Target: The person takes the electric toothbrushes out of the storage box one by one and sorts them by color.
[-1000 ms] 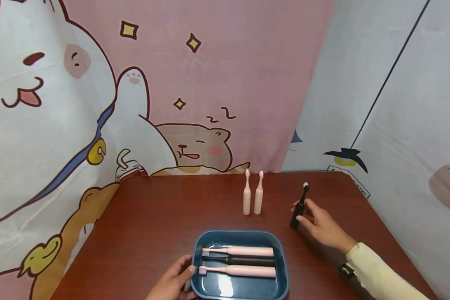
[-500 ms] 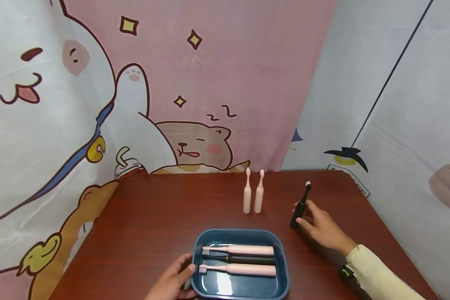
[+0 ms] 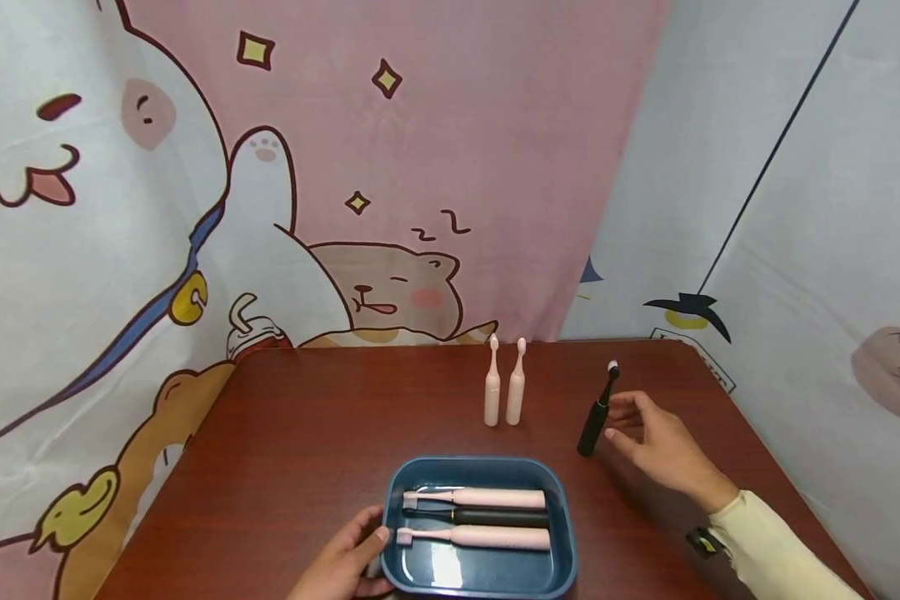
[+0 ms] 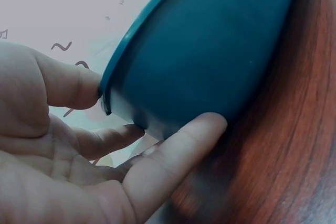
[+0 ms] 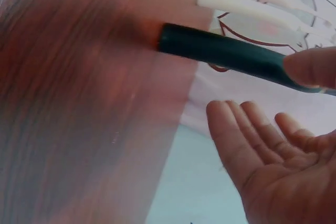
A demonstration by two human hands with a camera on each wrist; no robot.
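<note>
A black electric toothbrush (image 3: 592, 427) stands on its base on the table, head up. Beside its right side is my right hand (image 3: 663, 446), thumb and fingers spread apart. In the right wrist view the thumb overlaps the dark handle (image 5: 220, 51), while the other fingers extend away from it. My left hand (image 3: 345, 558) holds the left end of a blue tray (image 3: 480, 460). The left wrist view shows one fingertip at the rim and another finger (image 4: 178, 153) against the outer wall. Two pink toothbrushes (image 3: 502, 504) and a black one (image 3: 498, 517) lie inside the tray.
Two pink toothbrushes (image 3: 492, 398) (image 3: 516, 397) stand upright behind the tray, left of the black one. The reddish-brown table (image 3: 307, 433) ends at a cartoon-printed cloth (image 3: 525, 167) at the back. A watch (image 3: 703, 542) is on the right wrist.
My right fingers have let go of the black toothbrush and drawn off to the right, leaving it standing. The left hand and tray keep their place.
</note>
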